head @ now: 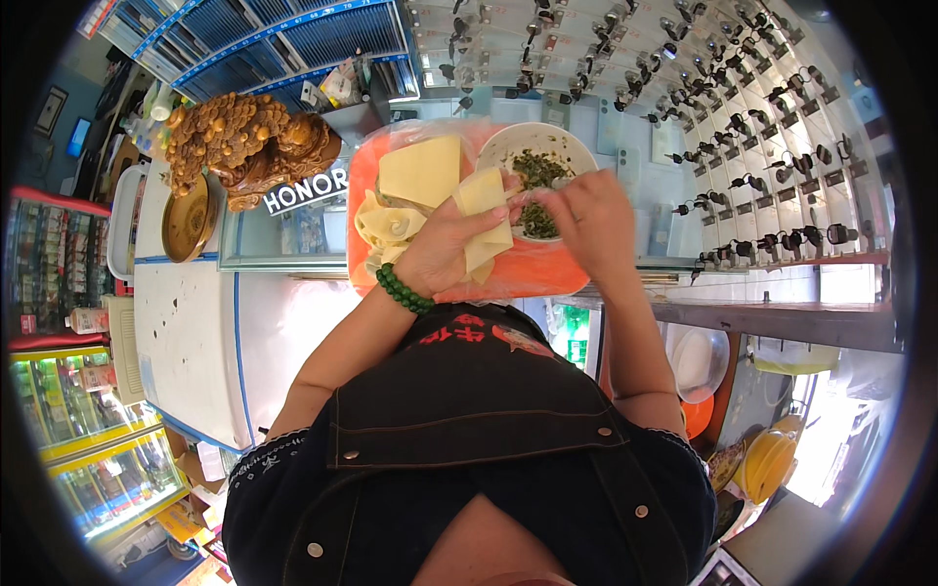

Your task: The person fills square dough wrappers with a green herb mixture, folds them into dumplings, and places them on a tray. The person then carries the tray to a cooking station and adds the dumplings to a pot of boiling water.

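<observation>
My left hand, with a green beaded bracelet at the wrist, holds a pale yellow dough wrapper. Pinched in the fingers of my right hand is what looks like a thin stick, its tip by the wrapper; the fingers partly hide it. Beneath that hand stands a white bowl of chopped green filling. A stack of square wrappers lies left of the bowl, with several folded dumplings nearer me. An orange tray covered in clear plastic carries all of these.
The tray rests on a glass display counter. A carved wooden ornament and a HONOR sign stand to its left, near a round brown dish. Panels hung with keys rise at the right, and blue racks behind.
</observation>
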`<action>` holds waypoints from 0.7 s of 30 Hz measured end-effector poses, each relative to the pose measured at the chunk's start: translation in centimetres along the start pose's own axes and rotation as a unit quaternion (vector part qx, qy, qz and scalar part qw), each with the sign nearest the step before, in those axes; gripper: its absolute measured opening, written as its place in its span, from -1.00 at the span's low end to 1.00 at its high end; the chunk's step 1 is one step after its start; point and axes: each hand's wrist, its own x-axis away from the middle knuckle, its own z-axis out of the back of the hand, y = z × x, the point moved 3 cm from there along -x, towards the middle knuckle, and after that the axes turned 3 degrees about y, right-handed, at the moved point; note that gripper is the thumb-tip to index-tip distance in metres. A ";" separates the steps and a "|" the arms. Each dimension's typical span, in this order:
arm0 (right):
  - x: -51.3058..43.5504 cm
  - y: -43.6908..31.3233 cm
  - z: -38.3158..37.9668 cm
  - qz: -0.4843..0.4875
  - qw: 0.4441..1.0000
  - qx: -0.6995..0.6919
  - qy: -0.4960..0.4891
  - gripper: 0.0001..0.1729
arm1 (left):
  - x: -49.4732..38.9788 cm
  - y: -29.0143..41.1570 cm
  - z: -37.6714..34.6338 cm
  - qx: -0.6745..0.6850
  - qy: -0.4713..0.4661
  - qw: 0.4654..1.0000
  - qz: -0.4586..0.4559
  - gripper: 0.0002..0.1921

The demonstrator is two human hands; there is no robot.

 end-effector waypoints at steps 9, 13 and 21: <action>2.9 -2.2 -5.3 -0.357 0.825 -0.422 -0.116 -0.84 | 0.0 0.0 0.7 0.118 0.071 0.988 -0.066 -0.65; 0.0 -3.7 -3.6 -0.108 0.934 -0.341 0.024 -0.78 | 0.3 0.2 0.1 0.066 0.101 0.990 -0.076 -0.66; -0.7 -4.7 -4.7 -0.005 0.984 -0.176 -0.037 -0.68 | 1.5 2.5 3.0 -0.283 0.031 0.957 -0.060 -0.60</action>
